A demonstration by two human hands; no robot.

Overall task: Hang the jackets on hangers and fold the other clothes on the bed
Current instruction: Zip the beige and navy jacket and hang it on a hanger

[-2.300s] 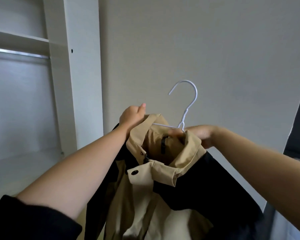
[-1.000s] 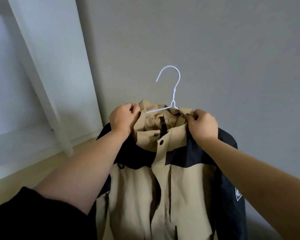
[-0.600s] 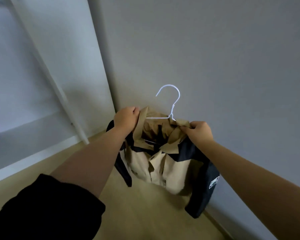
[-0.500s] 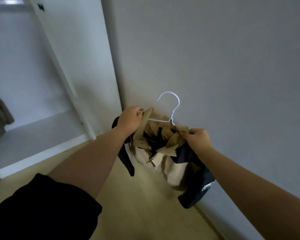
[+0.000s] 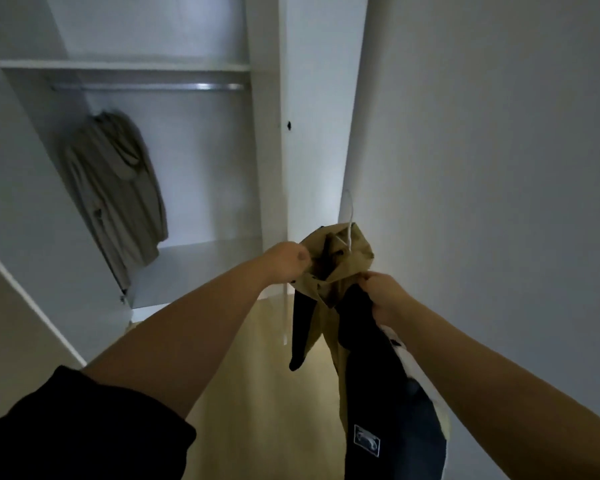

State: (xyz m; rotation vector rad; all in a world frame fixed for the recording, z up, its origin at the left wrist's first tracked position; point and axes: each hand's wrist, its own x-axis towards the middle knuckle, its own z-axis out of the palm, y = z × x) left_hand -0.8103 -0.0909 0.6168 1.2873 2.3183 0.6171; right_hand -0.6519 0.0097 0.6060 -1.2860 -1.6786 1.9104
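Gripping the tan-and-navy jacket (image 5: 371, 358) by its collar, your left hand (image 5: 290, 259) and right hand (image 5: 383, 294) hold it below and right of the closet rail (image 5: 146, 86); raise the white hanger (image 5: 350, 230) so its hook clears that rail, well right of the grey hooded garment (image 5: 115, 188) hanging there.

Worn item recorded: one black, matte fabric sleeve (image 5: 84, 431) on the left arm, bunched well above the wrist, with its cuff edge lying in soft folds. The left forearm (image 5: 194, 327) was uncovered down to the left hand (image 5: 288, 259). The right forearm (image 5: 482, 368) was uncovered from the frame edge to the right hand (image 5: 383, 296).
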